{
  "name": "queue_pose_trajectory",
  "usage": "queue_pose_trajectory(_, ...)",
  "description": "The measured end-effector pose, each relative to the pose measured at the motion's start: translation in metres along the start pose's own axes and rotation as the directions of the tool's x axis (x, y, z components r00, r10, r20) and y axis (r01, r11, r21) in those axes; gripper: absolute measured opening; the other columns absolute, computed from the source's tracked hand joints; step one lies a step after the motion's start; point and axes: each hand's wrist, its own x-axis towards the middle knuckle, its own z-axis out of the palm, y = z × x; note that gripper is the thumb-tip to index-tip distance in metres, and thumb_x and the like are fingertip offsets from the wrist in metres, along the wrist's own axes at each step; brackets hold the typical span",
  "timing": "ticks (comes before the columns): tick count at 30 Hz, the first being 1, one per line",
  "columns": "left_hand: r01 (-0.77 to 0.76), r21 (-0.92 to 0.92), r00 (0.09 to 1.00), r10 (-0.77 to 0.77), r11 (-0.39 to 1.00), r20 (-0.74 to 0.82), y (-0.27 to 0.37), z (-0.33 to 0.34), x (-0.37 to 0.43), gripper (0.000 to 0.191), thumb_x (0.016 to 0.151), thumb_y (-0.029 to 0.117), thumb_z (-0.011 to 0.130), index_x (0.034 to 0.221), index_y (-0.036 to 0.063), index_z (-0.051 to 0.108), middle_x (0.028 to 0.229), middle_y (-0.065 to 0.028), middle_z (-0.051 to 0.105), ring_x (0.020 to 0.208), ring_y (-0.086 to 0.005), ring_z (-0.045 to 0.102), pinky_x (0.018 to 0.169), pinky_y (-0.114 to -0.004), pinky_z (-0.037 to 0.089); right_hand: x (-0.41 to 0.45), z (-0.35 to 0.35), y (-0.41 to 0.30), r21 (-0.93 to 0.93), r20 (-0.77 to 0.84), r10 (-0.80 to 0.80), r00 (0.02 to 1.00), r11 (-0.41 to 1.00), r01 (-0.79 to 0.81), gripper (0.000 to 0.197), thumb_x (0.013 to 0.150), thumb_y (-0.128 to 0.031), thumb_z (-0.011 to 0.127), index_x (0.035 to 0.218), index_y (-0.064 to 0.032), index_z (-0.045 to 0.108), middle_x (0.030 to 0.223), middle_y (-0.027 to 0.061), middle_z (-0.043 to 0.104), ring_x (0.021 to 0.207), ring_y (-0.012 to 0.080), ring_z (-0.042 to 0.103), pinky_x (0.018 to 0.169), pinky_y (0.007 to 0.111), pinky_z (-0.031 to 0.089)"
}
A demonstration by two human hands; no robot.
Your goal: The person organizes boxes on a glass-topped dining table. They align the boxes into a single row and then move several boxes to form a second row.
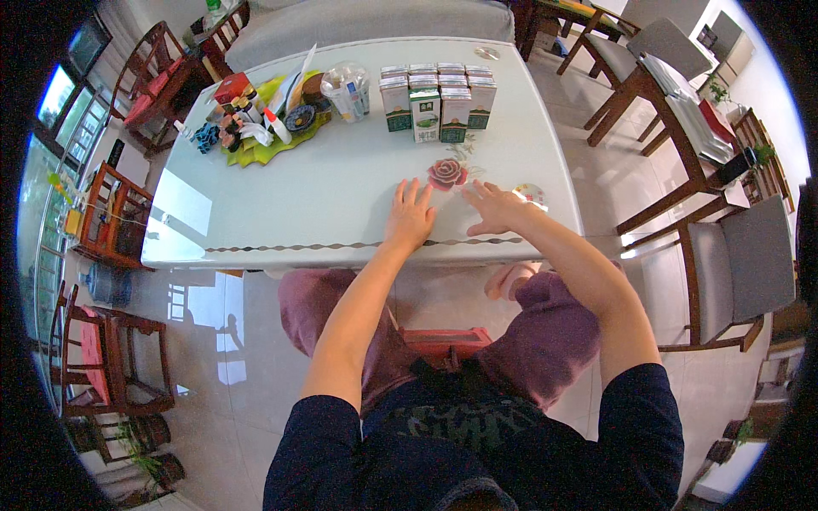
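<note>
My left hand rests palm down on the white glossy tabletop, fingers spread and holding nothing. To its right, my right hand is also palm down over the table, with thumb and fingers apart. A printed red rose on the tabletop lies just beyond and between my fingertips. Past the rose stand several milk cartons upright in a tight block. One white-and-green carton at the front differs from the darker-bottomed ones. Beside my right wrist is a round printed disc, partly covered by the arm.
A yellow-green leaf-shaped tray at the back left carries bottles, a red box and small items. Clear plastic cups stand beside it. A shiny disc lies near the far edge. Wooden chairs flank both sides; a grey sofa is behind.
</note>
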Motion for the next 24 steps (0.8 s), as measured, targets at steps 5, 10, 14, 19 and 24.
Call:
queue_pose_trajectory(5, 0.024, 0.010, 0.999, -0.024, 1.000, 0.022, 0.005, -0.005, -0.001, 0.050, 0.087, 0.024, 0.054, 0.132, 0.0064, 0.043, 0.139, -0.0204, 0.034, 0.130, -0.0411, 0.027, 0.107, -0.047, 0.027, 0.004, 0.002, -0.005, -0.038, 0.046, 0.046, 0.998, 0.998, -0.044, 0.102, 0.071, -0.059, 0.066, 0.145, -0.0098, 0.016, 0.149, 0.0217, 0.015, 0.134, 0.0384, 0.026, 0.102, 0.050, 0.037)
queue_pose_trajectory(10, 0.034, 0.012, 0.999, -0.034, 0.999, 0.038, 0.012, -0.015, -0.001, 0.050, 0.088, 0.026, 0.052, 0.133, 0.0070, 0.042, 0.140, -0.0199, 0.033, 0.131, -0.0399, 0.027, 0.107, -0.048, 0.027, 0.003, -0.002, -0.012, -0.079, 0.101, 0.065, 0.993, 0.995, -0.058, 0.105, 0.071, -0.063, 0.063, 0.145, -0.0072, 0.014, 0.149, 0.0218, 0.012, 0.135, 0.0393, 0.022, 0.102, 0.050, 0.036)
queue_pose_trajectory(14, 0.038, 0.034, 0.996, -0.041, 0.999, 0.080, 0.012, -0.015, 0.000, 0.053, 0.089, 0.031, 0.050, 0.136, 0.0080, 0.039, 0.142, -0.0199, 0.031, 0.132, -0.0394, 0.026, 0.107, -0.049, 0.026, -0.001, 0.011, -0.022, -0.028, 0.019, 0.151, 0.988, 0.988, -0.150, 0.099, 0.076, -0.064, 0.056, 0.146, -0.0088, 0.013, 0.150, 0.0208, 0.012, 0.137, 0.0370, 0.018, 0.105, 0.051, 0.030)
queue_pose_trajectory(19, -0.034, 0.051, 0.999, 0.035, 0.998, -0.007, 0.009, -0.007, -0.003, 0.056, 0.089, 0.035, 0.049, 0.137, 0.0095, 0.037, 0.143, -0.0193, 0.030, 0.133, -0.0390, 0.025, 0.108, -0.051, 0.023, -0.001, 0.054, -0.029, 0.057, -0.205, 0.276, 0.939, 0.961, -0.270, 0.087, 0.083, -0.061, 0.049, 0.146, -0.0122, 0.015, 0.150, 0.0180, 0.014, 0.138, 0.0342, 0.017, 0.110, 0.051, 0.018)
queue_pose_trajectory(24, -0.073, 0.035, 0.997, 0.072, 0.997, 0.038, 0.014, -0.013, -0.004, 0.058, 0.088, 0.041, 0.049, 0.137, 0.0120, 0.038, 0.145, -0.0181, 0.028, 0.135, -0.0377, 0.022, 0.110, -0.051, 0.016, -0.005, 0.082, -0.038, 0.195, -0.495, 0.384, 0.780, 0.923, -0.330, 0.073, 0.087, -0.054, 0.046, 0.144, -0.0124, 0.026, 0.149, 0.0169, 0.021, 0.140, 0.0315, 0.015, 0.111, 0.048, 0.014)
